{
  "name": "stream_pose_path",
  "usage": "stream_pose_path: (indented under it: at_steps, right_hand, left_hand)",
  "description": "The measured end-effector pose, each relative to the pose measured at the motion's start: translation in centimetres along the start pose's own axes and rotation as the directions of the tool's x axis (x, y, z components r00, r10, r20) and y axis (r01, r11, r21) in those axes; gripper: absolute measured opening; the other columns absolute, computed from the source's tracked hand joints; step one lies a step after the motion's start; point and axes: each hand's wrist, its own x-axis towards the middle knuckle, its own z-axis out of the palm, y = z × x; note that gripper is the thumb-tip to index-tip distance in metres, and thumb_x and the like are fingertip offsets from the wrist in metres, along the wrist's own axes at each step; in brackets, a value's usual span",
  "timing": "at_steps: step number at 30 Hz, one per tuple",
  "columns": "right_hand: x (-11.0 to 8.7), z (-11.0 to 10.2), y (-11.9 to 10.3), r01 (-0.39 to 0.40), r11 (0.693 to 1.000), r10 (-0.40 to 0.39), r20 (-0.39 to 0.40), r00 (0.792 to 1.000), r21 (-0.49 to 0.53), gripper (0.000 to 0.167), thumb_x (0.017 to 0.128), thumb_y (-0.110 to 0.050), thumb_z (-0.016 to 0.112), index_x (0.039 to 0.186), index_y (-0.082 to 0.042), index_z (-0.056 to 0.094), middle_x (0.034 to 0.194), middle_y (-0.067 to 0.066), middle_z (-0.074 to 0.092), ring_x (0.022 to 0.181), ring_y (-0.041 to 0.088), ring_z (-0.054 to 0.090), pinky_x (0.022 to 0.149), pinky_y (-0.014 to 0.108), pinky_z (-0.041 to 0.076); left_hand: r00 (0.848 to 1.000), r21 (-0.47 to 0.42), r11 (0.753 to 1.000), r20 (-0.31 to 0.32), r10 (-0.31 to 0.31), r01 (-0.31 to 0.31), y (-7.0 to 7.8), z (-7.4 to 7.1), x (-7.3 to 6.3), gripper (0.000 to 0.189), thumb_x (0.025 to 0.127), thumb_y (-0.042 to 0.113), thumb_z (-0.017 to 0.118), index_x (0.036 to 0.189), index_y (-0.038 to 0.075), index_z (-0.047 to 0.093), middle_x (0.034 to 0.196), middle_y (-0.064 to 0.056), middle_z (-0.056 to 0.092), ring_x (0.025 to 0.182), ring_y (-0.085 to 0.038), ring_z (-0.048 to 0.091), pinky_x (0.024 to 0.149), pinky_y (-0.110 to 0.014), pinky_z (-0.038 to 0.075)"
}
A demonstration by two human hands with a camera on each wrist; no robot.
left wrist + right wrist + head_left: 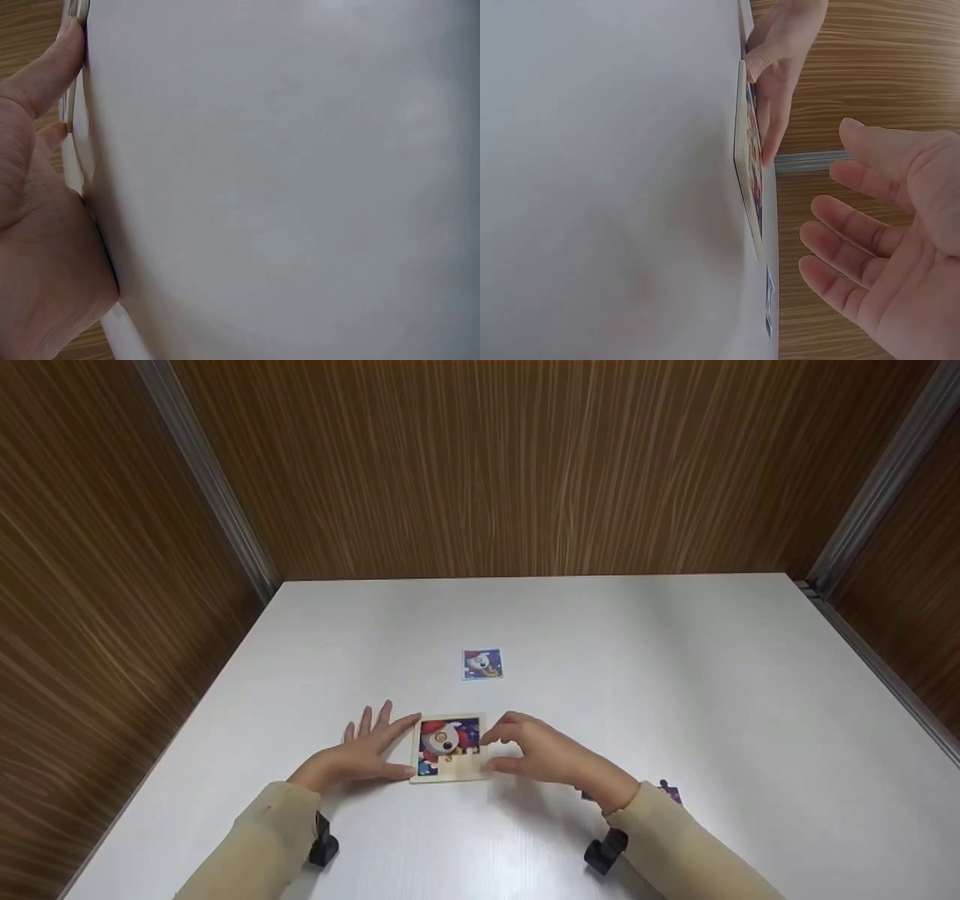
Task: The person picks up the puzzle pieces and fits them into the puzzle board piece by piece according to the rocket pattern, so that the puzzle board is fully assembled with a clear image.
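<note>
A small wooden-framed jigsaw puzzle [448,727] lies flat on the table, showing a white cartoon animal in red on dark blue. Bare pale wood [463,767] shows along the lower right part of its tray. My left hand [369,751] lies with spread fingers at the frame's left side, index fingertip at the top corner and thumb at the bottom one. Over the right edge, my right hand [536,750] hovers with loosely bent fingers. In the right wrist view that hand [885,232] has nothing between thumb and fingers, and the puzzle's frame [742,142] appears edge-on beyond it.
Behind the puzzle lies a square picture card [482,664] with a similar animal. Loose jigsaw pieces [672,792] are partly hidden by my right forearm and sleeve. The white table [637,660] meets wood-grain panels [525,472] at the back and sides.
</note>
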Motion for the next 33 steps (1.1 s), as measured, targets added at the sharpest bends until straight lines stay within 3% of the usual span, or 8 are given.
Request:
stream_pose_path:
  at_steps: [19,27,33]
  right_hand:
    - [-6.0,-3.7,2.8,-0.076,0.996,0.078,-0.056,0.995,0.034,0.038,0.088,-0.032,0.065,0.116,-0.007,0.063,0.112,0.001,0.058,0.104,0.027,0.054,0.085,0.044,0.046]
    - [-9.6,-4.9,4.1,-0.119,0.993,0.120,-0.090,0.989,0.009,0.036,0.088,-0.026,0.065,0.118,-0.006,0.061,0.114,0.001,0.056,0.104,0.026,0.053,0.084,0.046,0.045]
    - [-10.9,-4.8,4.4,-0.178,0.984,0.176,-0.081,0.981,-0.022,0.038,0.082,-0.023,0.071,0.114,-0.005,0.062,0.112,0.000,0.056,0.106,0.025,0.051,0.085,0.045,0.044]
  left_hand:
    - [1.000,0.008,1.000,-0.005,-0.007,0.007,0.0,0.0,0.0,0.092,0.075,0.058,0.065,0.149,0.030,0.019,0.152,-0.016,-0.017,0.134,-0.040,-0.023,0.103,-0.060,-0.014]
    - [1.000,0.002,1.000,-0.004,-0.003,0.003,0.0,-0.2,0.0,0.091,0.076,0.058,0.065,0.149,0.030,0.019,0.152,-0.016,-0.017,0.134,-0.039,-0.024,0.103,-0.059,-0.015]
    - [1.000,0.002,1.000,-0.009,0.011,-0.011,0.0,0.0,-0.1,0.090,0.076,0.056,0.066,0.149,0.029,0.020,0.152,-0.019,-0.016,0.133,-0.042,-0.023,0.102,-0.061,-0.014]
